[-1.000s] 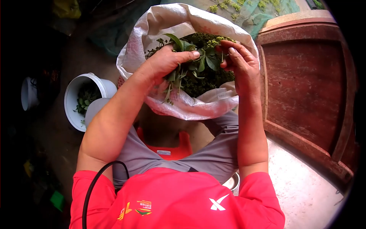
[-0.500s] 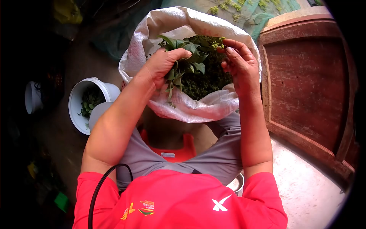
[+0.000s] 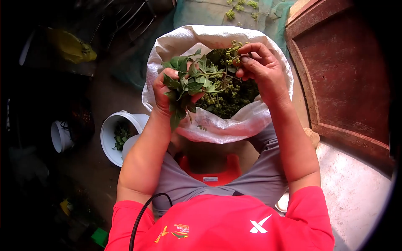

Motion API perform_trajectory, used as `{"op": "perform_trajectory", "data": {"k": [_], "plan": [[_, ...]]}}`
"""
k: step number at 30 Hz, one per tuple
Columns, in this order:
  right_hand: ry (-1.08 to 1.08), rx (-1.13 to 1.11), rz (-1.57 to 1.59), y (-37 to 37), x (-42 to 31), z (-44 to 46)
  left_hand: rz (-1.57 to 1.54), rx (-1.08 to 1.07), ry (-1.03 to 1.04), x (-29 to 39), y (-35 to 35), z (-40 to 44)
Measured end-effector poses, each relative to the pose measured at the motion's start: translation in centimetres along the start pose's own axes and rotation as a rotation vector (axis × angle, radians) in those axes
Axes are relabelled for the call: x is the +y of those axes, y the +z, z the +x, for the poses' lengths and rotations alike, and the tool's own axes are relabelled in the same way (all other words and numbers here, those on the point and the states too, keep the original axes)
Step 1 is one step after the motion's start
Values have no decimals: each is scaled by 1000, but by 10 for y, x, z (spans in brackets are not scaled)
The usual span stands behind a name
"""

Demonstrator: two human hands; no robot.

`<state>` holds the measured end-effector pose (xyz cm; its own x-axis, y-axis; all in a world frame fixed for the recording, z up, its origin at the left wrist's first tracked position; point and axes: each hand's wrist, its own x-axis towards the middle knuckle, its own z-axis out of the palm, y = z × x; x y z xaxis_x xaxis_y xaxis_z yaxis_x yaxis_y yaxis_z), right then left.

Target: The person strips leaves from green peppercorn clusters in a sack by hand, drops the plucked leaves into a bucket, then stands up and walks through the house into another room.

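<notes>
We grip a loose bundle of green leafy stems in our left hand, its fingers closed around them over the left side of an open white woven plastic sack. Our right hand pinches a sprig of small yellow-green berries between thumb and fingers, over the sack's far right part. Below our hands, a dark green heap of berry clusters lies inside the sack. To our left, a round white plastic bucket holds green leaves. A reddish-brown wooden panel stands at right; green netting lies at the far side.
</notes>
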<state>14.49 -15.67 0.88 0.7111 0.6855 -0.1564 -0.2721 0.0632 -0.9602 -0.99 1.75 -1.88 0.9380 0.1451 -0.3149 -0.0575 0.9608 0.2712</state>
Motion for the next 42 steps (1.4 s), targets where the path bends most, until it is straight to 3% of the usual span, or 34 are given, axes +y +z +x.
{"op": "perform_trajectory", "data": {"k": [4, 8, 11, 12, 13, 14, 15, 16, 18, 19, 21, 22, 28, 30, 34, 42], "plan": [[-35, -69, -110, 8, 0, -3, 49, -47, 35, 0, -1, -1], [-11, -185, -81, 5, 5, 0, -135, -113, 55, 4, 0, -1], [-40, -334, -120, 9, 3, -3, -155, -324, -13, 13, -11, 7], [-155, -348, -240, 11, 8, -2, -157, -439, -30, 14, -9, 8], [-215, -333, -352, 13, 9, -2, -152, -438, -31, 13, -6, 7], [-273, -316, -465, 15, 11, -3, -156, -300, 37, 10, -2, 4], [-314, -268, -476, 18, 18, -3, -159, -163, 103, 8, 2, 3], [-314, -264, -475, 17, 18, -3, -157, -163, 100, 8, 4, 4], [-180, -324, -462, 18, 17, -2, -123, -448, 11, 9, 7, 8], [-185, -298, -390, 18, 18, -1, -123, -449, 11, 10, 10, 5], [-143, -292, -305, 17, 18, 0, 237, 75, 174, 10, 17, -3], [-98, -283, -218, 16, 18, 1, 317, 139, 162, 11, 11, 0], [-39, -221, -196, 15, 13, 2, 410, 106, 57, 9, 19, -3], [-40, -218, -167, 16, 13, 3, 416, -35, -45, 13, 10, 2], [-64, -238, -59, 18, 8, 1, 368, -88, -41, 12, 15, 2], [-49, -288, 13, 21, 9, -1, 487, 106, 18, 4, 15, 2]]}}
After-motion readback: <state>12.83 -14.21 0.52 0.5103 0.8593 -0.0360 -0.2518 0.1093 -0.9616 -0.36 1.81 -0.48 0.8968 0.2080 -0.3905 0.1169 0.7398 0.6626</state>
